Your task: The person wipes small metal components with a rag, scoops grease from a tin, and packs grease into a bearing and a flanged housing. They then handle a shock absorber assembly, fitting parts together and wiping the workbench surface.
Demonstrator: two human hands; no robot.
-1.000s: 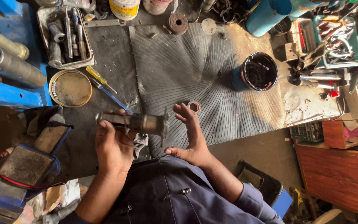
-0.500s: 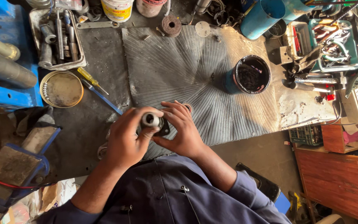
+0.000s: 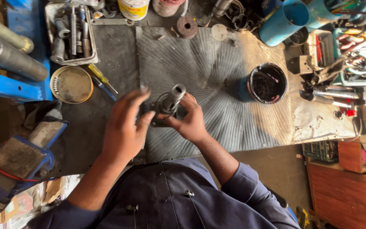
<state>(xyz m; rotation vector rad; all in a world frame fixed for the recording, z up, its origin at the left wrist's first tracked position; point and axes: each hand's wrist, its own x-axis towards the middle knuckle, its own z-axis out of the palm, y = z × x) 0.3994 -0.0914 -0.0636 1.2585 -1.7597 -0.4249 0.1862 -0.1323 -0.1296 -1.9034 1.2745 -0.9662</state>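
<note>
A grey metal shaft part [image 3: 171,101] with a dark flanged base stands upright over the ribbed grey mat [image 3: 217,85]. My right hand [image 3: 189,121] grips it around the base, fingers curled on it. Beside the part on its left, my left hand [image 3: 123,129] is blurred, with fingers spread and fingertips near the flange; I cannot tell whether they touch it.
A blue can of black grease [image 3: 264,83] sits on the mat to the right. A round tin [image 3: 70,84], a yellow screwdriver [image 3: 101,77] and a tray of tools [image 3: 70,34] lie at left. Blue vise [image 3: 18,159] at lower left; cluttered tools at right.
The part has gone from lying across both hands to standing upright. My left hand has let go of it and opened. The view shifted slightly.
</note>
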